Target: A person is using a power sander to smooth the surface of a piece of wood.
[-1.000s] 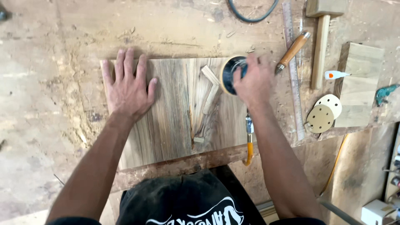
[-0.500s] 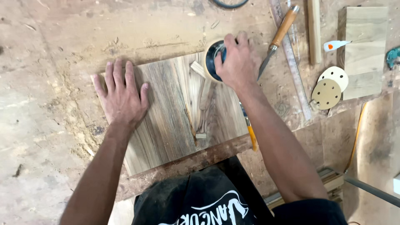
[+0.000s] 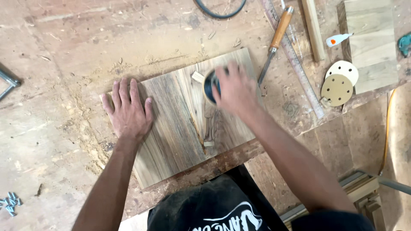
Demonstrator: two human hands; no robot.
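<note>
Left hand (image 3: 129, 110) is flat on the board (image 3: 180, 128), fingers spread, palm down near its far-left corner. Right hand (image 3: 233, 90) is blurred, curled over a round dark tin (image 3: 209, 85) with a pale rim that sits on the board's far side; the fingers wrap over the top of it, thumb side toward the left hand. Just left of the tin there's a small pale block (image 3: 198, 77), and below the right hand a thin tool (image 3: 209, 128) lies on the board, too smeared to name. The board lies tilted on a dusty worktop (image 3: 64, 64) with sawdust around its edges. Right of the right hand: a chisel (image 3: 276, 40) with a wooden handle, then a long ruler (image 3: 299, 68) beside it, two sanding discs (image 3: 338, 85) overlapping, a little white glue bottle (image 3: 338, 39), and a pale plank (image 3: 372, 42). Some screws (image 3: 9, 202) sit way off past the left hand.
</note>
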